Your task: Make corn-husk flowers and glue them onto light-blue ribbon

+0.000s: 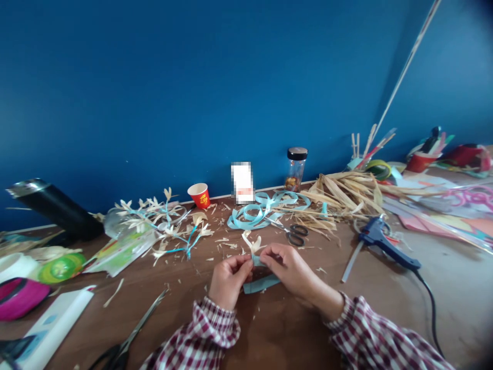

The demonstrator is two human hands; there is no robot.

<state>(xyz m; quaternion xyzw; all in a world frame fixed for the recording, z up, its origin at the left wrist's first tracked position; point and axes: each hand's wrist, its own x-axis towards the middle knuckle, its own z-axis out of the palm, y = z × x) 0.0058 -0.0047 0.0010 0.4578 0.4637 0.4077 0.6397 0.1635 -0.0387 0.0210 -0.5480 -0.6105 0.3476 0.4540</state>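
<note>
Over the middle of the brown table, my left hand (228,281) is closed in a pinch at the base of a small pale husk flower (251,242). My right hand (295,272) pinches light blue ribbon (262,283) against that same base. The ribbon's loose tail hangs below the fingers, towards the right wrist. The flower's petals point up and away from me. Fingertips hide most of its stem. Beyond the hands lie black-handled scissors (296,235) and a loose coil of blue ribbon (246,218).
Finished flower sprigs (188,239) lie left of centre. Larger scissors (134,329) rest at the front left. A blue glue gun (387,244) with a cord lies right, near dried husks (342,195). A red paper cup (200,195) and a jar (296,169) stand by the wall.
</note>
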